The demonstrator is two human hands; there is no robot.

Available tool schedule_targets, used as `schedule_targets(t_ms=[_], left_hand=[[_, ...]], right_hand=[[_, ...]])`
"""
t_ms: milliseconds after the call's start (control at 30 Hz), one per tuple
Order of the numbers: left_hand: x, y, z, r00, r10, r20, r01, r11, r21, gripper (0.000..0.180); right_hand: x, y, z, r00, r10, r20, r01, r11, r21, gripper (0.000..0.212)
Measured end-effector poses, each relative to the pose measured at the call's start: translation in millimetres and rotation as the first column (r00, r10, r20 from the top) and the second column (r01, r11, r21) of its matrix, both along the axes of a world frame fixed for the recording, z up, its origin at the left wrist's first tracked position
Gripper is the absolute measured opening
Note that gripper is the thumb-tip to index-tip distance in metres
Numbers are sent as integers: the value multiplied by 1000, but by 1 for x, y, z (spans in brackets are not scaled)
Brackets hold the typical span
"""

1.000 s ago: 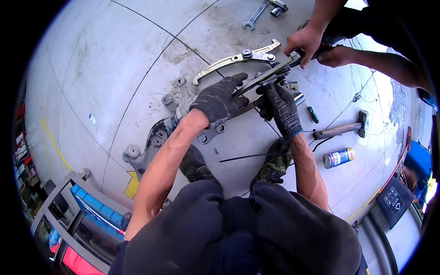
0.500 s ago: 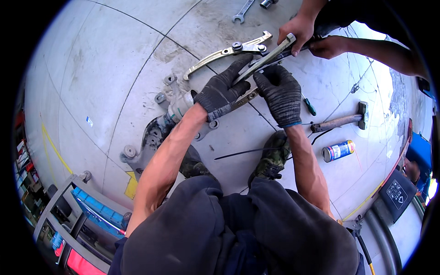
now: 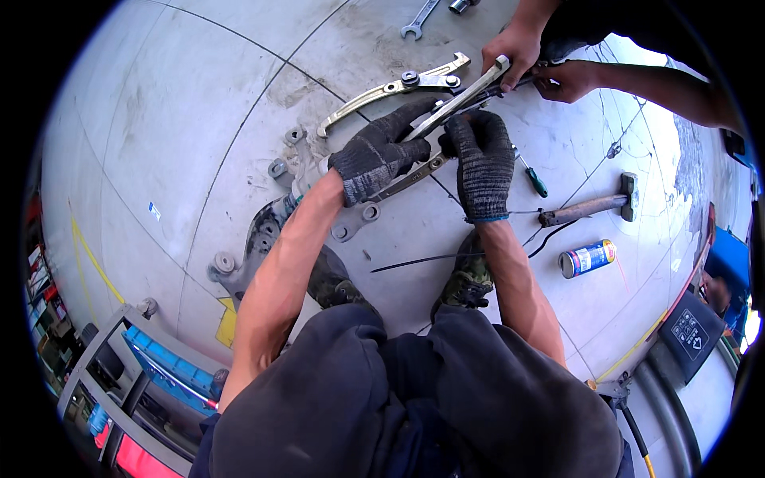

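Note:
My left hand (image 3: 373, 155), in a dark knit glove, is closed round the metal legs of a jaw puller (image 3: 456, 101), its thumb and fingers partly hidden beneath the legs. Beside the puller's middle, my gloved right hand (image 3: 486, 166) is curled with thumb and fingertips together; what they pinch is hidden. At the puller's far end, a co-worker's hand (image 3: 515, 49) grips a pale leg, and that person's other hand (image 3: 567, 81) is at the dark rod end. Left of the puller, a separate curved jaw leg (image 3: 362, 103) with a bolted link lies on the floor.
A cast metal arm (image 3: 267, 231) lies by my left boot. To the right are a green-handled screwdriver (image 3: 536, 182), a hammer (image 3: 586, 209) and a spray can (image 3: 587, 259). A wrench (image 3: 417, 22) lies at the far side; a wheeled frame (image 3: 103, 350) stands lower left.
My right hand has shifted slightly left and turned more upright, its fingers drawing together near the puller. My left hand has moved slightly left, still holding the legs. The co-worker's hands barely move.

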State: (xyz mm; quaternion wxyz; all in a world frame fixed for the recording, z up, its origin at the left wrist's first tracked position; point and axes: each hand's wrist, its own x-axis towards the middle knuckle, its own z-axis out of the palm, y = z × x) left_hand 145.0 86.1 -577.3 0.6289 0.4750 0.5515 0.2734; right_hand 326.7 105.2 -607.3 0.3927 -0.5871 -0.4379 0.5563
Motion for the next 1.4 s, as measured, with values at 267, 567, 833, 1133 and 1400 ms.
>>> schedule_targets(t_ms=[267, 567, 833, 1133, 1400], left_hand=[[-2, -1, -8, 999, 7, 47, -8, 1000, 28, 71], [-2, 1, -5, 1000, -4, 28, 4, 1000, 7, 71], [2, 0, -3, 1000, 12, 4, -12, 1000, -6, 72], [0, -1, -1, 996, 38, 77, -34, 998, -51, 73], [-2, -3, -8, 995, 57, 79, -54, 998, -40, 69]], right_hand=[[3, -7, -2, 1000, 22, 13, -22, 999, 38, 33], [2, -9, -1, 999, 2, 33, -8, 982, 191, 30], [0, -10, 6, 998, -58, 8, 58, 998, -4, 36], [1, -3, 16, 922, -186, -340, 23, 902, -430, 36], [-1, 1, 17, 934, -157, -322, 2, 901, -433, 37]])
